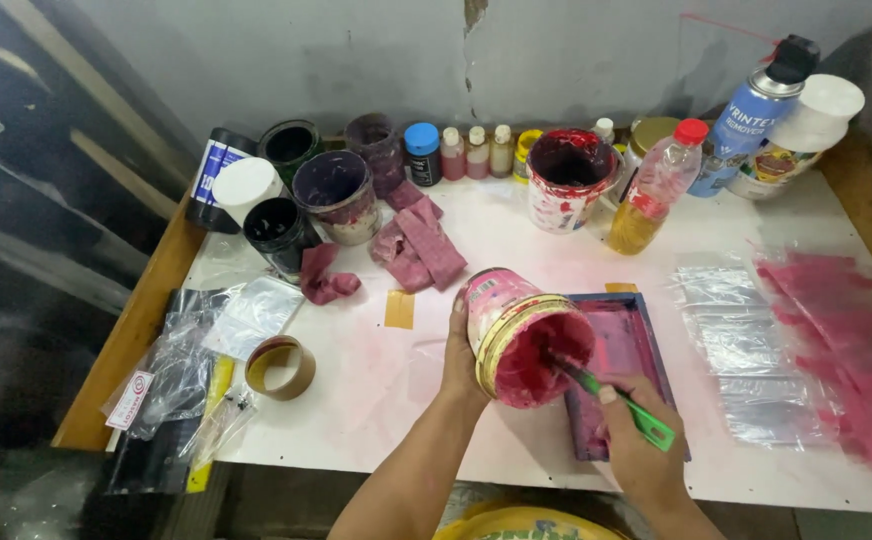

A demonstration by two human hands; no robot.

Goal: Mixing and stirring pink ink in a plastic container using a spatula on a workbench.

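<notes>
White tabletop point(516, 250) lies bare at 12 o'clock of the hands, jars crowding its far edge. Left hand point(461, 360) grips a tilted pink paint can point(521, 335); at 4 o'clock of it, right hand point(641, 455) holds a green-handled tool point(626, 405) dipping into the can, over a framed screen point(621, 350).

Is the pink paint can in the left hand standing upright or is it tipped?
Tipped. The left hand holds the paint can on its side, its open mouth facing the camera above the blue tray.

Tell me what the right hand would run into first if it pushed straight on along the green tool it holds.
The right hand points its green tool up-left into the tilted can held by the left hand. It would likely meet the pink paint inside first.
</notes>
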